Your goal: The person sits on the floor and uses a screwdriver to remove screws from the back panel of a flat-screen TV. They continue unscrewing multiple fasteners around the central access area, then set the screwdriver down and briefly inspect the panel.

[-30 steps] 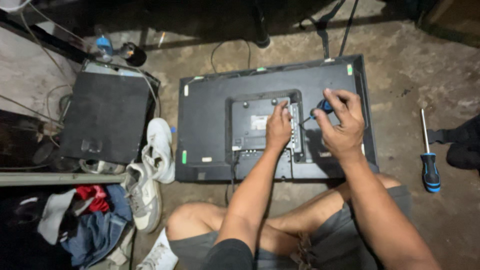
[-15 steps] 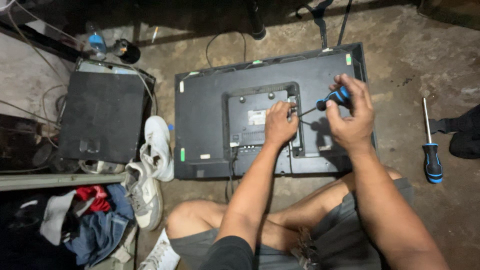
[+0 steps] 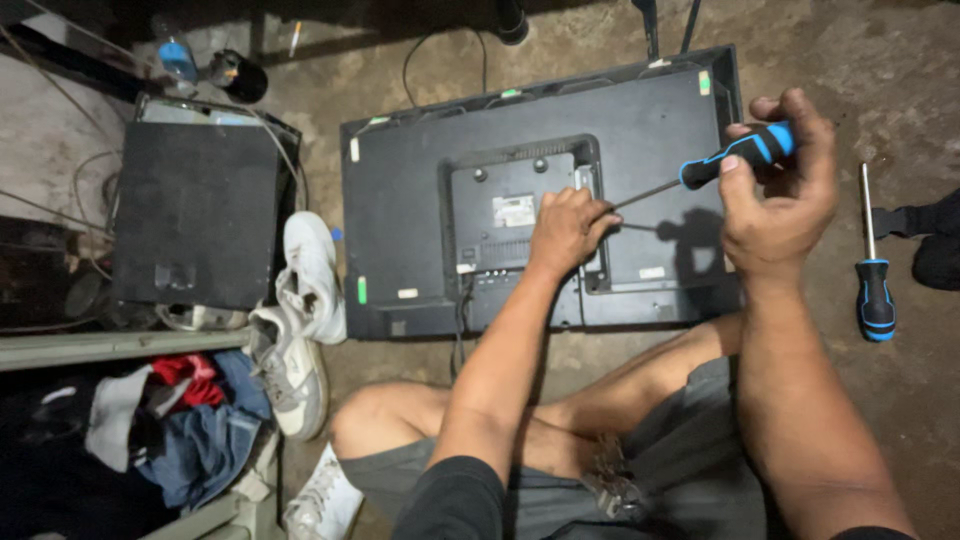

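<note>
Seated on the concrete floor (image 3: 900, 420), the person's right hand (image 3: 785, 195), now lifted higher than a moment ago, is closed around a blue-and-black-handled screwdriver (image 3: 735, 155), while the left hand (image 3: 565, 230) pinches at its tip on the black flat-panel television back (image 3: 420, 180), suggesting a screw coming free.

Bare concrete floor (image 3: 880, 60), face-down television (image 3: 420, 200), spare screwdriver (image 3: 875, 265), white sneakers (image 3: 300, 300), black panel (image 3: 190, 210)

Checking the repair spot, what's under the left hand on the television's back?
The left hand rests on the television's raised rear panel, fingers at the screwdriver tip. Any screw beneath is hidden.
</note>
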